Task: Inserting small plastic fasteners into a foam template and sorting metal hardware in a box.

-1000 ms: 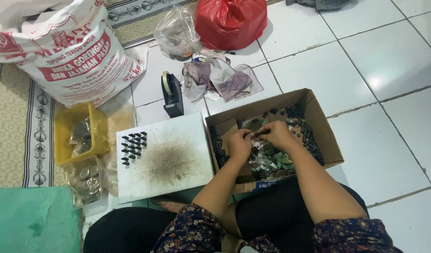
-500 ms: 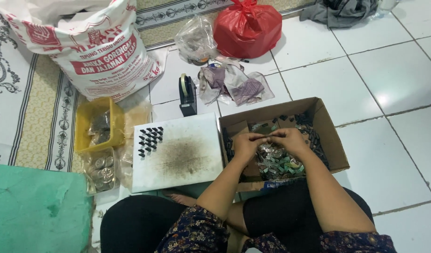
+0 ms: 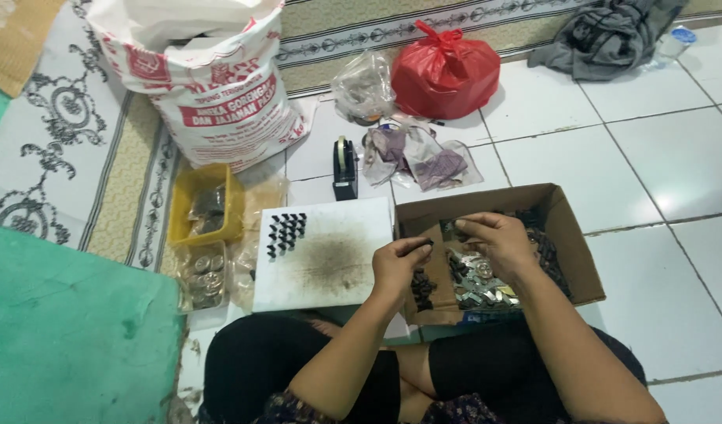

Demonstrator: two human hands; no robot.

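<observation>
Head view: small dark piece (image 3: pixel 426 243), pinched.

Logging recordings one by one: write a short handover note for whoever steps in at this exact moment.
Left hand: fingers pinch a small dark piece at the cardboard box's left edge.
Right hand: over the box's small dark and silvery parts; grip unclear.
White board: rows of dark pieces fill only its upper left corner.
Left: most of the board is bare; many parts are in the box.

red bag (image 3: pixel 444 72), printed sack (image 3: pixel 212 86), grey cloth (image 3: pixel 604 38)
</observation>
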